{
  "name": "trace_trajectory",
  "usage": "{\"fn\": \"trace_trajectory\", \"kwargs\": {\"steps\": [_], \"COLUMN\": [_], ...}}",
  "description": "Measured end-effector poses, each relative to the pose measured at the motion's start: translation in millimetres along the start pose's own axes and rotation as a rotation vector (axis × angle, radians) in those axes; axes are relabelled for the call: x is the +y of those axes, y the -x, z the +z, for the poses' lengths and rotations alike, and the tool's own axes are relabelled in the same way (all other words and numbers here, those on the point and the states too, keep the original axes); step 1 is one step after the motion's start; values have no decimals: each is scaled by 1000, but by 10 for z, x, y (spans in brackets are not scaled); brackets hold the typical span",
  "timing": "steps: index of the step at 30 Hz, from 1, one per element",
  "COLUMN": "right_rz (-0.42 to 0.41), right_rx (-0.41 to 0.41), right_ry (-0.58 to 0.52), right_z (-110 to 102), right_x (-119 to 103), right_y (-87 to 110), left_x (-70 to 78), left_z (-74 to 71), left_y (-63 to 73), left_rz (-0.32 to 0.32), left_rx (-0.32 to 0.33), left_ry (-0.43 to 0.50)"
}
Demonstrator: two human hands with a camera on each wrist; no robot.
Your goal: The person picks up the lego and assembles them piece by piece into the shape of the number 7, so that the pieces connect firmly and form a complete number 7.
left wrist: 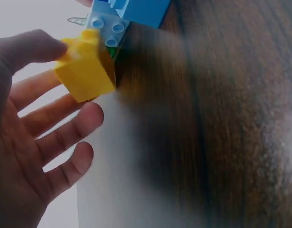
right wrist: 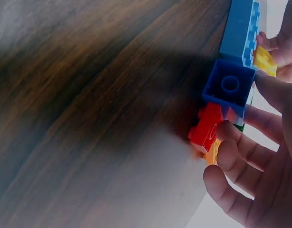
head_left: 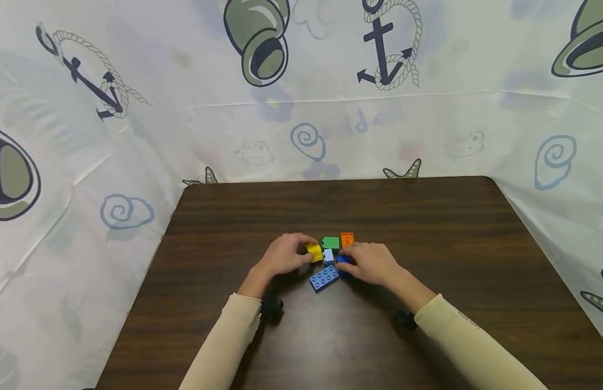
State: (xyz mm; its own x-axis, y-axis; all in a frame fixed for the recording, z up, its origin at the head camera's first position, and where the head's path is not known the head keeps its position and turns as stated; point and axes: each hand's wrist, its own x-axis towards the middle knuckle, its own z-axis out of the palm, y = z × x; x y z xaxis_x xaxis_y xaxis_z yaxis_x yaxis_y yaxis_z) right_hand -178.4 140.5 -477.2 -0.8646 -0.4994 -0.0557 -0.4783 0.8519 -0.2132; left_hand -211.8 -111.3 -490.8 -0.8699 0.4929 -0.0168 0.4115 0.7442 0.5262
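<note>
My left hand (head_left: 286, 254) pinches a yellow toy brick (left wrist: 86, 71) between thumb and fingers, the other fingers spread below it. On the right, my right hand (head_left: 372, 263) holds a dark blue brick (right wrist: 226, 84), thumb on one side and fingers on the other; its hollow underside faces the right wrist camera. A red brick (right wrist: 208, 126) lies against it, near the fingertips, hidden in the head view. Between the hands sits a light blue brick (head_left: 328, 257). Nearer the person lies a long blue brick (head_left: 324, 278) with studs up.
A green brick (head_left: 331, 242) and an orange brick (head_left: 347, 239) lie just beyond the hands. All rest on a dark wooden table (head_left: 223, 216). A patterned white curtain (head_left: 184, 141) hangs behind the table and along its sides.
</note>
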Motion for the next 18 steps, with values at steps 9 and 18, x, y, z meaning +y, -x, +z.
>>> {"fn": "trace_trajectory", "kwargs": {"steps": [9,18], "right_rz": [-2,32], "right_rx": [8,-11], "right_ry": [7,-41], "right_z": [19,-33], "right_x": [-1,4], "right_y": [-27,0], "left_x": [-32,-22], "left_z": [90,136], "left_y": [-18,-43], "left_rz": [17,10], "left_rx": [-27,-30], "left_ry": [33,65]}}
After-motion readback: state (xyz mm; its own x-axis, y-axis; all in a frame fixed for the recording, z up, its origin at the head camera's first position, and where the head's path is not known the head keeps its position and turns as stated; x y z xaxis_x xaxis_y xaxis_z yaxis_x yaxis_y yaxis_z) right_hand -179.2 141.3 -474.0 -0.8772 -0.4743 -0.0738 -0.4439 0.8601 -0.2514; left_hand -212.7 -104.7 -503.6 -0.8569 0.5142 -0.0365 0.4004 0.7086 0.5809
